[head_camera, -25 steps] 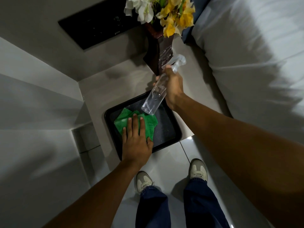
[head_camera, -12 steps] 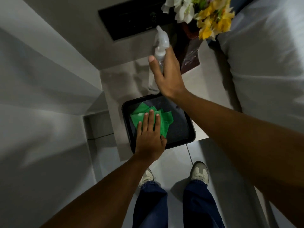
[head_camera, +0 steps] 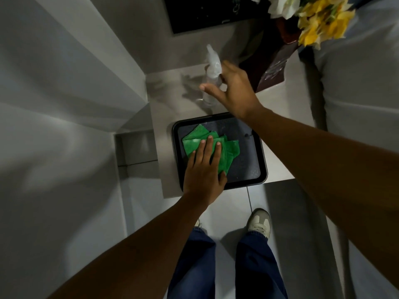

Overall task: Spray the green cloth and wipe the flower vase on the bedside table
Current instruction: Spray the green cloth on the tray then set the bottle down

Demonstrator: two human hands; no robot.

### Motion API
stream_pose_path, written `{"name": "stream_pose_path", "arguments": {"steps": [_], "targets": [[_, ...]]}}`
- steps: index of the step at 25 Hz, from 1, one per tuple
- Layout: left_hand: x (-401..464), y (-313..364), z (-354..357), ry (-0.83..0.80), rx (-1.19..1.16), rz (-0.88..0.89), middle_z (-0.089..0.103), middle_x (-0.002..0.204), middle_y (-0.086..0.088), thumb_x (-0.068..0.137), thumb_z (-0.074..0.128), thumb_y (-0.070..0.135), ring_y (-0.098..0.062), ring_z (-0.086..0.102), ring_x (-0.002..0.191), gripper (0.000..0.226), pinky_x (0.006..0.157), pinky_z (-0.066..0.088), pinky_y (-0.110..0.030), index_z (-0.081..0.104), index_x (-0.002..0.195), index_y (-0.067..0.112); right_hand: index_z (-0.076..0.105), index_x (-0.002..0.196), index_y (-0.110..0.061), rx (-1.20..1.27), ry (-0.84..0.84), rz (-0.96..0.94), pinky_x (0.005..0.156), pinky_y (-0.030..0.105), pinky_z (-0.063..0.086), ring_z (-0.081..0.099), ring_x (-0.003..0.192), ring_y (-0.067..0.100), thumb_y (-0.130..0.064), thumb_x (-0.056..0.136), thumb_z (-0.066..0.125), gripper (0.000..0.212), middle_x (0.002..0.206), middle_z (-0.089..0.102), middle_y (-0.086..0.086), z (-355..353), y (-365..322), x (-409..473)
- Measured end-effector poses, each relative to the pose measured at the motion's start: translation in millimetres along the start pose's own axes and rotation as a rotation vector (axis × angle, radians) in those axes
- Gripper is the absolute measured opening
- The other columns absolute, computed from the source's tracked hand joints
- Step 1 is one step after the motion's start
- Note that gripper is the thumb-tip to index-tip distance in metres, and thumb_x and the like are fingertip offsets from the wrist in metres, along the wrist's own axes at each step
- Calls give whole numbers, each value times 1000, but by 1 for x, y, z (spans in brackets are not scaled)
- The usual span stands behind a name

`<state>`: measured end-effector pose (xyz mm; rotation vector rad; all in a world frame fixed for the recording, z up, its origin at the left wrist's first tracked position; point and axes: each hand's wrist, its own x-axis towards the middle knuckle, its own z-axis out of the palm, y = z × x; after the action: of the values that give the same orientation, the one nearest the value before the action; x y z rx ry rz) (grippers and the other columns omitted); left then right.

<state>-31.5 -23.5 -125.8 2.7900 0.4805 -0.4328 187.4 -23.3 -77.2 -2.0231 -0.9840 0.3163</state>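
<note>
A folded green cloth (head_camera: 192,141) lies in a black tray (head_camera: 263,167) on the pale bedside table (head_camera: 167,100). My left hand (head_camera: 204,171) lies flat on the cloth with the fingers straight, pressing down and not gripping. Behind the tray a clear spray bottle (head_camera: 212,70) stands upright on the table. My right hand (head_camera: 234,91) hovers just right of the bottle with fingers and thumb spread, holding nothing. The dark brown flower vase (head_camera: 271,65) stands at the table's back right, holding yellow and white flowers (head_camera: 319,24).
A white bed (head_camera: 356,87) runs close along the table's right side. A dark panel (head_camera: 205,14) hangs on the wall behind. White walls and a recess close in on the left. My feet stand on the tiled floor (head_camera: 291,201) in front.
My right hand carried the spray bottle from above the tray to the back of the table, stood it upright and let go. My left hand has stayed flat on the cloth.
</note>
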Motion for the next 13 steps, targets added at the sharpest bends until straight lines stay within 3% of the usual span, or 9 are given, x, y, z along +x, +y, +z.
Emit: {"name": "stream_pose_path", "arguments": {"steps": [4,7,9,11,13], "targets": [[-2,3,1,25,-67,-28,14,162,-12,88,50,40,-30,11,149,76,118,18,-46,21,154,12,54,130,-4,26,-12,84,98,43,48,58,116,26,-51,89,59,63,126,62,13,6,3,-7],[-3,-2,-3,84,-182,-49,21,161,-13,98,39,38,-29,14,149,63,118,22,-46,26,152,9,25,150,-8,48,67,239,118,41,31,33,144,24,-54,92,54,80,156,34,13,5,-3,-38],[-5,-10,-9,158,-151,-99,28,158,-14,99,38,34,-30,20,147,56,114,26,-48,34,149,8,21,151,-5,-71,73,110,119,44,28,24,149,25,-44,94,55,77,160,25,15,5,-9,-74],[-9,-21,-13,165,-52,-135,27,159,-12,99,39,33,-30,19,148,54,114,19,-46,37,148,10,25,150,-7,-201,-122,-83,114,44,29,21,149,24,-41,94,55,72,161,23,14,10,-15,-113],[-12,-31,-14,142,27,-109,29,158,-12,97,38,35,-31,19,148,56,114,17,-45,38,146,10,24,151,-11,-299,-335,-143,112,38,25,17,150,21,-47,94,51,72,163,20,9,20,-15,-142]]}}
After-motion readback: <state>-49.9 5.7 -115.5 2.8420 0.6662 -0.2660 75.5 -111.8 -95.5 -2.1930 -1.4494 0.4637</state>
